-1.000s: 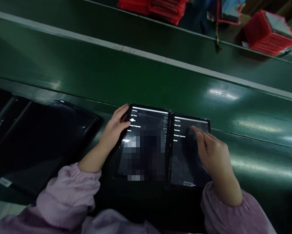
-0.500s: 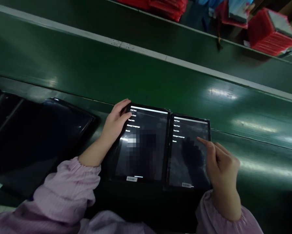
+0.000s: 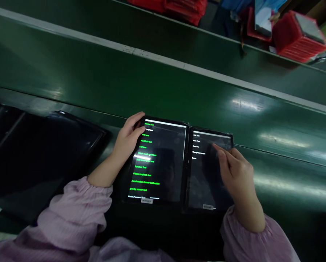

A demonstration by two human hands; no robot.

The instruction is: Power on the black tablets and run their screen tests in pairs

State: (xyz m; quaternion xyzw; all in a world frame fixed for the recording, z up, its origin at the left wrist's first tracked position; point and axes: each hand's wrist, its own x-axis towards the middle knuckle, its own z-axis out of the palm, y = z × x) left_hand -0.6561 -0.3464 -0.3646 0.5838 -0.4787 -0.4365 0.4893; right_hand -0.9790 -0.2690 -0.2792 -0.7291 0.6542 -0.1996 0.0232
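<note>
Two black tablets lie side by side at the near edge of a green conveyor. The left tablet [image 3: 163, 163] shows a list of green text lines. The right tablet [image 3: 203, 163] shows a short white menu on black. My left hand [image 3: 127, 140] grips the left tablet's top left corner, thumb on the screen edge. My right hand [image 3: 235, 174] hovers over the right tablet with the index finger stretched out, its tip at the screen near the menu lines. Both arms wear light purple sleeves.
The green conveyor belt [image 3: 124, 83] runs across the view with a white stripe along its far side. A black tray [image 3: 43, 153] sits to the left of my left arm. Red stacks [image 3: 299, 36] and more red trays [image 3: 179, 7] stand beyond the belt.
The left tablet's screen switched from a short white menu to a long green list. My right hand moved back up and left over the right tablet, index finger nearer the menu.
</note>
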